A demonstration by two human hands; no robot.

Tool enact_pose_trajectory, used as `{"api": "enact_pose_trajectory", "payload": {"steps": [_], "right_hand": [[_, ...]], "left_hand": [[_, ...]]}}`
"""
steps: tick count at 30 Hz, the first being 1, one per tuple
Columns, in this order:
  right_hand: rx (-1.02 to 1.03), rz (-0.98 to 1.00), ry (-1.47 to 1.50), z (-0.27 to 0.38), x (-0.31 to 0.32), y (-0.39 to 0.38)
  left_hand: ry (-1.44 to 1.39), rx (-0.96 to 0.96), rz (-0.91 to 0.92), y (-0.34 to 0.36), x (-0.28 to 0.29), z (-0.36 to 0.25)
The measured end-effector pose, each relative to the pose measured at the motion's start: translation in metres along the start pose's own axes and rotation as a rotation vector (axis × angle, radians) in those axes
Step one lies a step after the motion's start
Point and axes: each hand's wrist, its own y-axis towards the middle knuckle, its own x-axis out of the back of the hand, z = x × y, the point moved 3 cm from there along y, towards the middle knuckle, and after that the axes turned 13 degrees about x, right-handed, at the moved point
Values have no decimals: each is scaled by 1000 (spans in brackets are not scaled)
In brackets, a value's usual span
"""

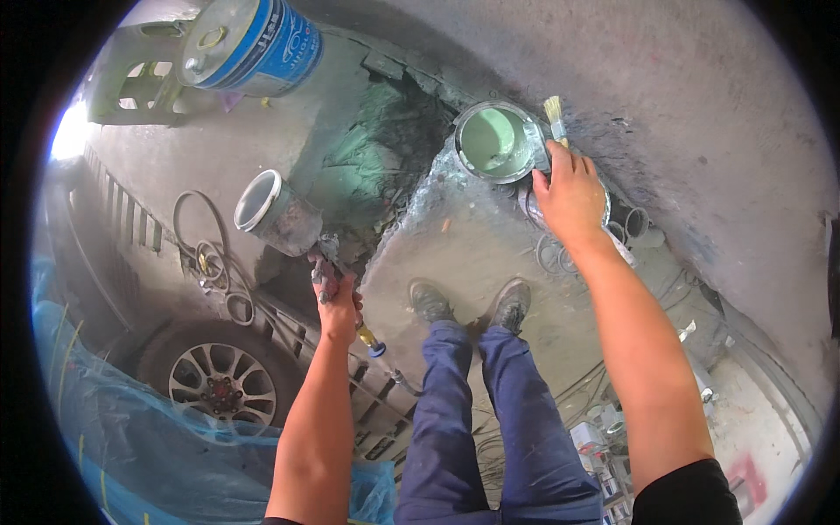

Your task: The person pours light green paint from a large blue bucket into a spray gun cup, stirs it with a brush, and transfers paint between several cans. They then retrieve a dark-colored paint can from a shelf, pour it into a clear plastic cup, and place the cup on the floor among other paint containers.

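Note:
My left hand (335,302) is closed around a spray gun (325,276) with a large, dirty cup (276,219) on top, open at the rim and tilted leftward. A yellow-and-blue fitting and a hose hang below it. My right hand (567,192) grips the right side of a round metal can (477,140) of pale green paint. A paintbrush (553,114) shows bristles up just beyond my fingers; I cannot tell whether they touch its handle. Below the can, partly hidden by my hand, are other round containers (547,251).
A blue-and-white drum (271,57) stands beside a green stool (131,87). A coiled hose (210,227) lies left, near a wheel (219,385) and blue plastic sheeting (114,420). A broken-edged pit (376,149) lies ahead of my feet. A wall (717,131) runs along the right; cables are underfoot.

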Motion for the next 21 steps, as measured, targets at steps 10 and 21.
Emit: {"api": "enact_pose_trajectory", "payload": {"steps": [10,21], "right_hand": [[6,-17,42,3,-1,-10],[-378,-158,296,-15,12,-43]], "left_hand": [[128,-52,-111,2,3,-1],[239,-302,-312,-45,-34,11]]}}
